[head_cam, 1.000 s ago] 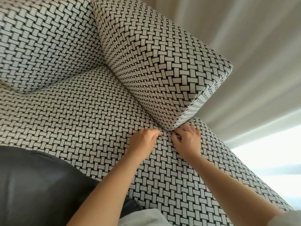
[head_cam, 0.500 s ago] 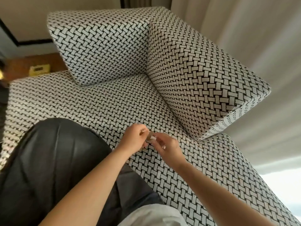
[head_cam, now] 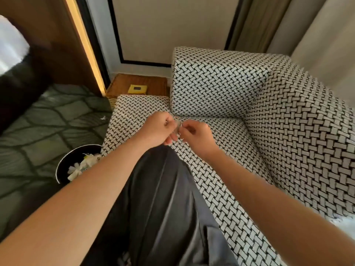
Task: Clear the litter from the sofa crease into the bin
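My left hand (head_cam: 157, 129) and my right hand (head_cam: 196, 136) meet above the seat of the black-and-white woven sofa (head_cam: 221, 143). Both pinch a small pale scrap of litter (head_cam: 178, 125) between their fingertips; it is blurred and mostly hidden by the fingers. The black round bin (head_cam: 65, 166) stands on the floor at the lower left, beside the sofa's front edge, with white scraps inside. My left forearm crosses over part of its rim. The crease between seat and back cushions (head_cam: 211, 117) runs just behind my hands.
A dark-trousered leg (head_cam: 163, 198) lies between my arms. A wooden side table (head_cam: 138, 85) with a yellow packet (head_cam: 137, 88) sits beyond the sofa's end. Green patterned carpet (head_cam: 48, 121) with one white scrap (head_cam: 103, 118) is at left. Curtains hang at right.
My hands left the crease by the right cushion, lifted a small scrap, and carried it left over the seat. The view swung left, bringing the bin and carpet into sight.
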Tool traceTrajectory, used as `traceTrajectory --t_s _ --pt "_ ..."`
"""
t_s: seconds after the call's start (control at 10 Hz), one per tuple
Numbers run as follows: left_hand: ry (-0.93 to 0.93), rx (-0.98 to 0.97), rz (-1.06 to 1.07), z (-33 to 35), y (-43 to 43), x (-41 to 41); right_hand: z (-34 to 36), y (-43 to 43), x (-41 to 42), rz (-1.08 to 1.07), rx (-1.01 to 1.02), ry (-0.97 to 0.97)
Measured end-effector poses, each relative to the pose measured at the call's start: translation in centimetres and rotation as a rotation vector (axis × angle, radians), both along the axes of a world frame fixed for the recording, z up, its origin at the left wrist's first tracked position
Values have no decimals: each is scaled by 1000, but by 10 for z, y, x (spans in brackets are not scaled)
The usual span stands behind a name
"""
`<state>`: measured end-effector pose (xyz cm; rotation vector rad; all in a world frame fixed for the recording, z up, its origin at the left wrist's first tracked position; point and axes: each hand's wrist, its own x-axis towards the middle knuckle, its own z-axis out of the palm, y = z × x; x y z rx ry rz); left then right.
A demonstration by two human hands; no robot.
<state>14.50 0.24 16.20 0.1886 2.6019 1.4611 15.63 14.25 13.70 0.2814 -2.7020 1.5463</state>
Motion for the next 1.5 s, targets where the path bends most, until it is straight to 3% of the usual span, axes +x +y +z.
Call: traceTrajectory --t_s 0.2,0.5,0.8,1.2,1.5 --pt "51 -74 183 -12 -90 -11 -2 -93 -49 183 52 -70" --pt "-131 99 531 -79 -221 -19 -55 -224 -84 421 220 -146" --pt "-305 76 742 -162 -305 -30 -137 -320 -106 494 375 -239" --pt "-439 39 796 -217 -327 -50 -191 -352 -127 509 460 -348" --pt "-412 17 663 -197 -306 -59 -161 -326 -149 517 533 -141"
